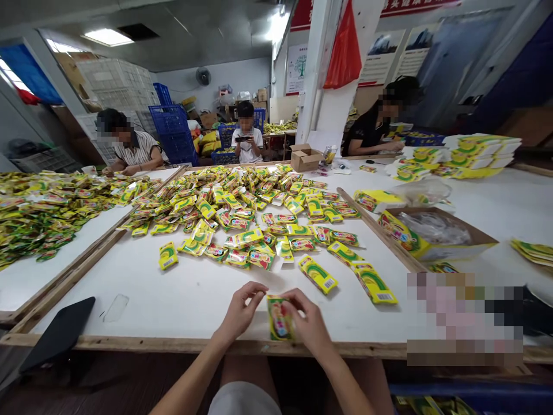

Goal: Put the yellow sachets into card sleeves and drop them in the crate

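Note:
My right hand (309,323) grips a small yellow-green packet (279,317) upright near the front edge of the white table (190,294). My left hand (242,308) is curled with its fingertips pinched close to the packet's top left corner; I cannot tell whether they touch it. A big spread of the same yellow-green packets (242,210) covers the middle of the table beyond my hands. Two single packets (317,274) (374,283) lie just past my right hand.
A black phone (58,334) lies at the front left corner. A cardboard box (436,233) with plastic bags stands on the right. More packets (38,210) pile on the left table. Three people sit at the far side, near blue crates (170,127).

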Motion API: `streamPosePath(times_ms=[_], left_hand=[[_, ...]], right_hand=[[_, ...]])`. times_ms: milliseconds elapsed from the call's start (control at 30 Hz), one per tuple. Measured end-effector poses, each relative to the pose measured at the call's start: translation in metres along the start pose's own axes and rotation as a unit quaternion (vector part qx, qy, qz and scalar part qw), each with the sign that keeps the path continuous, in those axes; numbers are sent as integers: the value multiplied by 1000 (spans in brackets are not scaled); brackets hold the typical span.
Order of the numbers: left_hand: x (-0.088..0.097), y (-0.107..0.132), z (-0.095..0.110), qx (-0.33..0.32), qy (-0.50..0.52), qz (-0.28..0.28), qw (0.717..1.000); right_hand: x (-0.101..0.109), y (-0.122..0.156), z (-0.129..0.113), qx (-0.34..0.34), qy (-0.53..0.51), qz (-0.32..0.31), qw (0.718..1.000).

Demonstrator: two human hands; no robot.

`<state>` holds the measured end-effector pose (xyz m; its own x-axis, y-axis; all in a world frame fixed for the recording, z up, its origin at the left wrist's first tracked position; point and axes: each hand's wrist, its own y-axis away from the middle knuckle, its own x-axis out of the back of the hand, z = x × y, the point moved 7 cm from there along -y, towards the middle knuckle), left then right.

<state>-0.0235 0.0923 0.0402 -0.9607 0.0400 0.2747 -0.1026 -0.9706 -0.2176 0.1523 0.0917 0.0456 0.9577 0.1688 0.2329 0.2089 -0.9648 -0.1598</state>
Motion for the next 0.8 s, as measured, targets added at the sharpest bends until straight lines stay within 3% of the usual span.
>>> streamPosePath(times_ms=[100, 200, 267, 300, 400, 500, 600, 700, 800], left_hand=[[8, -34, 15, -86, -133, 0, 987], [5, -73, 18, -130, -263, -59, 954], [-1, -89, 17, -142, -307, -97, 936], [-4, -93, 18, -145, -311, -101, 934], [-12, -83, 22, -123, -253, -55, 958], [-23, -49, 19, -55, -145, 2, 988], [-33, -14, 10, 0, -76, 20, 997], [-32, 6, 0, 34, -40, 33, 998], [-26, 15, -10, 58, 18, 25, 998]], right_hand=[[74, 29, -2, -37, 124, 37, 991], [145, 62, 0, -81, 236, 34, 968], [170, 77, -4, -86, 261, 67, 959], [172, 80, -6, -84, 256, 86, 959], [137, 71, -11, -65, 181, 121, 974], [73, 44, -13, -18, 72, 123, 990], [18, 19, -5, 6, -14, 80, 997], [-6, 6, 8, 4, -48, 53, 997], [-9, 2, 12, 16, -54, 42, 998]])
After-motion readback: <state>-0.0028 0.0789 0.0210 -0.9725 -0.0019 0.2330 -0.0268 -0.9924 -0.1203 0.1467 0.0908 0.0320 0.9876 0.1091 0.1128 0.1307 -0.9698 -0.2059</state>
